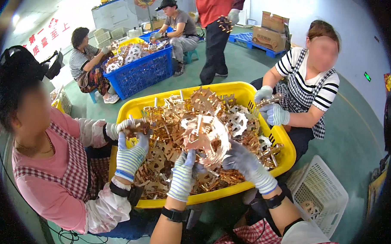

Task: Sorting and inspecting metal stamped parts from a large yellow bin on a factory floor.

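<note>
A bright copper-coloured stack of toothed metal pieces (208,142) sits between my two gloved hands above the tub. My left hand (183,176) is closed on its lower left side, with the thumb pointing up along it. On the lower right side, my right hand (251,166) curls its fingers against the stack; some fingertips are hidden behind it. Both gloves are white with blue stripes, and the right one looks greyed. Beneath lies a heap of copper-coloured metal stampings (160,157) filling a yellow tub (188,202).
Left, a person in pink (47,160) holds metal parts over the tub; right, a person in stripes (311,83) holds another. A white crate (330,200) stands lower right. Behind are a blue crate (141,75) of parts, seated workers and a standing person (215,41).
</note>
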